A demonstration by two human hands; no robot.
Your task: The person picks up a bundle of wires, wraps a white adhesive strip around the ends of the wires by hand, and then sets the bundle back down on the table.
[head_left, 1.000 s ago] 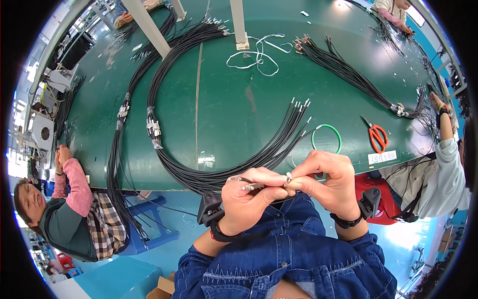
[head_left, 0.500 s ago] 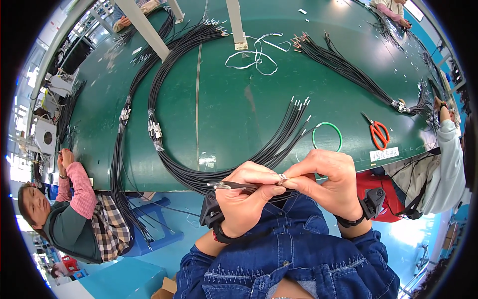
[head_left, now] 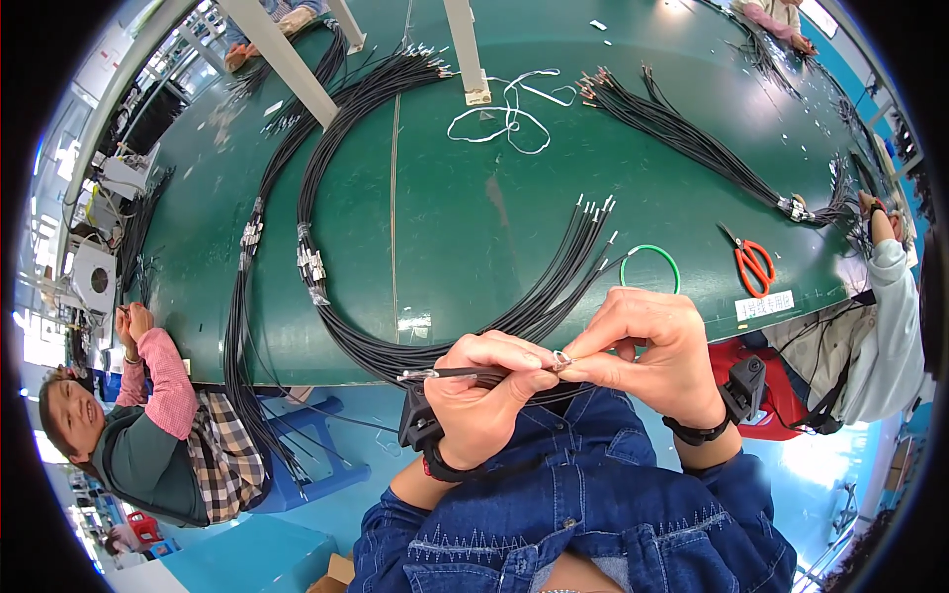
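Head view: our left hand (head_left: pixel 484 395) pinches a black wire (head_left: pixel 465 373) with closed fingers, its metal tip pointing left; our right hand (head_left: pixel 657 351) grips a small terminal (head_left: pixel 561 360) at its end. Both hands have stayed below the green worktop (head_left: pixel 474 217) edge, slightly lower than earlier.

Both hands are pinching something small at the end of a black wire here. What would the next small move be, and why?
Probably pushing the small clear ring-shaped piece further along the thin black wire. The left hand holds the wire level, its metal tip pointing left, while the right hand fingers pinch the piece right where the hands meet, so the piece looks only partly seated.
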